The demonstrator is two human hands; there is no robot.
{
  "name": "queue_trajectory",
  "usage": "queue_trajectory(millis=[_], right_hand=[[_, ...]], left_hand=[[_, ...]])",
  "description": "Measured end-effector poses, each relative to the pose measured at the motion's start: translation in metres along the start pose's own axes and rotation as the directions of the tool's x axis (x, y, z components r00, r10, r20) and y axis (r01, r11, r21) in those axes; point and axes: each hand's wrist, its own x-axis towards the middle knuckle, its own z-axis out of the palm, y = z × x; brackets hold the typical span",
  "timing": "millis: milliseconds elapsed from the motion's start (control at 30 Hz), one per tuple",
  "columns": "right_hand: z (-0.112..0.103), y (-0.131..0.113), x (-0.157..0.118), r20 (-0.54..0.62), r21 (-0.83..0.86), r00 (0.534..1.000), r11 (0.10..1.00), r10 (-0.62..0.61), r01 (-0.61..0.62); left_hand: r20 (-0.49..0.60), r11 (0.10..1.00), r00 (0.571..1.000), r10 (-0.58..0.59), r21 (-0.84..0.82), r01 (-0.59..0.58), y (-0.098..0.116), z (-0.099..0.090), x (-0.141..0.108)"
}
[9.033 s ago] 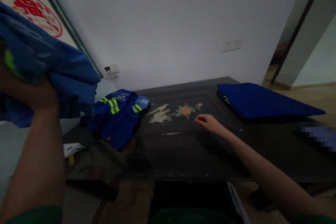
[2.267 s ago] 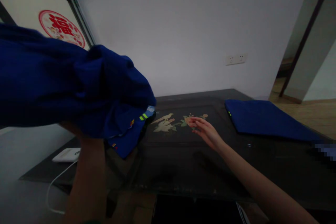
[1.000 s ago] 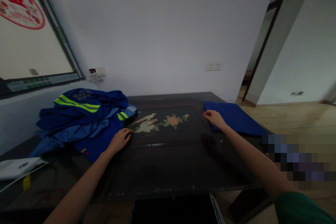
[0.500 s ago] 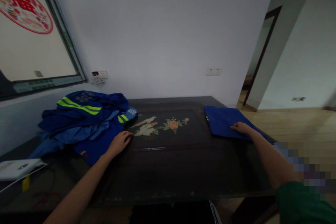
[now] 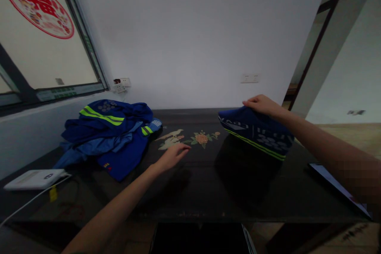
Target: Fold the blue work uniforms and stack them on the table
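The blue folded cloth [image 5: 256, 133] has come up off the table [image 5: 202, 190], pinched in the right hand [image 5: 263, 105]. The left hand [image 5: 172, 156] holds nothing, well apart. Gripped only at its top, it might flop open.

Shows a folded blue garment [image 5: 253, 133] lifted at the right and a rumpled blue pile [image 5: 101, 127] at the left.
Hangs tilted from the right hand [image 5: 262, 105], baring pale lettering above yellow-green stripes; at the left, lies in loose folds on the tabletop [image 5: 202, 194], mixing darker and lighter blue.
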Motion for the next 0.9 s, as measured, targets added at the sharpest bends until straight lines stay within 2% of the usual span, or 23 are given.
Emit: queue_trajectory(millis=[33,67,100,133,200,233,300,400,500,567,700,800,833,867,900], right_hand=[[0.001,-0.024,-0.003,0.026,0.062,1.000,0.998,0.007,-0.008],[0.004,-0.046,-0.007,0.035,0.142,0.999,0.990,0.001,-0.006],[0.008,-0.067,-0.012,0.038,0.229,0.999,0.973,-0.017,0.008],[0.014,-0.086,-0.017,0.033,0.313,0.999,0.949,-0.044,0.031],[0.029,-0.115,-0.027,0.023,0.459,0.996,0.886,-0.088,0.068],[0.036,-0.125,-0.032,0.017,0.516,0.994,0.852,-0.107,0.083],[0.049,-0.135,-0.037,-0.008,0.584,0.990,0.803,-0.139,0.117],[0.052,-0.130,-0.038,-0.107,0.537,0.978,0.817,-0.180,0.209],[0.036,-0.111,-0.036,-0.244,0.306,0.928,0.885,-0.283,0.350],[0.022,-0.098,-0.035,-0.262,0.133,0.891,0.901,-0.371,0.414],[0.006,-0.087,-0.035,-0.127,-0.031,0.893,0.902,-0.431,0.431],[0.000,-0.095,-0.028,-0.005,-0.067,0.884,0.882,-0.467,0.466],[-0.005,-0.100,-0.024,0.041,-0.082,0.876,0.872,-0.480,0.482],[-0.011,-0.107,-0.020,0.074,-0.102,0.866,0.860,-0.495,0.500],[-0.019,-0.114,-0.016,0.085,-0.127,0.855,0.846,-0.511,0.518]], left_hand=[[0.080,0.996,0.996,0.050,-0.084,-0.043,0.020,0.012,0.008],[0.101,0.983,0.990,0.099,-0.164,-0.082,0.039,0.023,0.015],[0.068,0.964,0.988,0.136,-0.237,-0.117,0.056,0.034,0.023],[-0.008,0.942,0.989,0.149,-0.303,-0.145,0.070,0.043,0.031],[-0.198,0.904,0.976,0.087,-0.395,-0.160,0.089,0.058,0.044],[-0.273,0.894,0.961,0.033,-0.421,-0.151,0.095,0.063,0.048],[-0.352,0.892,0.935,-0.044,-0.435,-0.122,0.100,0.067,0.052],[-0.345,0.935,0.938,-0.035,-0.343,-0.091,0.095,0.058,0.043],[-0.295,0.984,0.955,0.036,-0.156,-0.086,0.087,0.029,0.031],[-0.250,0.996,0.964,0.091,0.008,-0.092,0.084,0.000,0.030],[-0.104,0.938,0.988,0.114,0.340,-0.072,0.093,-0.072,0.046],[0.177,0.897,0.982,0.072,0.418,-0.141,0.099,-0.127,0.062],[0.213,0.889,0.975,0.059,0.434,-0.149,0.099,-0.144,0.067],[0.189,0.878,0.980,0.058,0.459,-0.140,0.097,-0.161,0.071],[0.101,0.862,0.992,0.078,0.493,-0.118,0.094,-0.177,0.075]])
